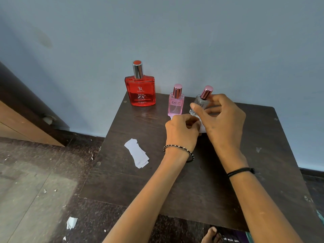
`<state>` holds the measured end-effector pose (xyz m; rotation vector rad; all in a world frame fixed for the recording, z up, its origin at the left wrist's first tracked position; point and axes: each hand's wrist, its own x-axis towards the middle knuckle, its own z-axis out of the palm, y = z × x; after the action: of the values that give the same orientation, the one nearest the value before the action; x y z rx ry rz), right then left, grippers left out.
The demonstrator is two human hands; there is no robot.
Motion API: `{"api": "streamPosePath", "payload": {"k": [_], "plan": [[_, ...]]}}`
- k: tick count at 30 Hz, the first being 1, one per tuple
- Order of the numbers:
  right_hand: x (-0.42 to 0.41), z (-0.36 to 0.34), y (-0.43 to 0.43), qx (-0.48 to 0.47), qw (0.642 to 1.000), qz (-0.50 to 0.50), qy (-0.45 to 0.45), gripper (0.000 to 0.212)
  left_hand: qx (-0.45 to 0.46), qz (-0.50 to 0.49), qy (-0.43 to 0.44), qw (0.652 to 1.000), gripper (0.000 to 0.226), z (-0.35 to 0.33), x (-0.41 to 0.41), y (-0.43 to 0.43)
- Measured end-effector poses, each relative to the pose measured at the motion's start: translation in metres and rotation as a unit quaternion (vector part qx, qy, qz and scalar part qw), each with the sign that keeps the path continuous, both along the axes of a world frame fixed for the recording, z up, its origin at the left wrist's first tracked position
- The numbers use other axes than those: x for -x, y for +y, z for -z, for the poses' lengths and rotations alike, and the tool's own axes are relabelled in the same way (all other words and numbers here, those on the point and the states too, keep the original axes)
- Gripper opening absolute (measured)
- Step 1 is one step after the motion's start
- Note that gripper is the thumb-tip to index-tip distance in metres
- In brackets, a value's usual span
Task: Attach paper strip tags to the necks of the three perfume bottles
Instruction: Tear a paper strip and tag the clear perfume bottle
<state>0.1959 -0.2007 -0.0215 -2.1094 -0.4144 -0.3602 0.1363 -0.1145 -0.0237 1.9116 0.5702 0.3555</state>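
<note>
Right of centre: right hand [221, 118] gripping tilted clear perfume bottle [199, 105], pink cap up; left hand [182, 131] pinching white paper strip [202, 128] just below it. Upright beside: pink DCZ bottle [175, 104]; upper centre, red ZX bottle [140, 90]. Spare strips [137, 154] stacked lower left on dark table [192, 181].

Three perfume bottles [140, 88] [176, 102] [201, 100], one stack of paper strips [136, 153], two hands [182, 130] [222, 120].
</note>
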Motion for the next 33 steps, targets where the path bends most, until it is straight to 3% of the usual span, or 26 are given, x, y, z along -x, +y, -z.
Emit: {"api": "streamPosePath", "payload": {"k": [5, 19, 33], "plan": [[0.000, 0.000, 0.003, 0.015, 1.000, 0.010, -0.005, 0.047, 0.025, -0.006, 0.012, 1.000, 0.016, -0.005, 0.001, 0.001], [-0.003, -0.003, -0.001, -0.018, 0.999, 0.042, -0.007, 0.045, 0.217, -0.015, 0.036, 0.975, 0.014, -0.008, 0.010, 0.006], [-0.001, 0.004, 0.006, 0.010, 0.999, 0.026, -0.019, 0.048, 0.158, -0.025, 0.028, 0.987, 0.014, -0.002, 0.008, 0.008]]}}
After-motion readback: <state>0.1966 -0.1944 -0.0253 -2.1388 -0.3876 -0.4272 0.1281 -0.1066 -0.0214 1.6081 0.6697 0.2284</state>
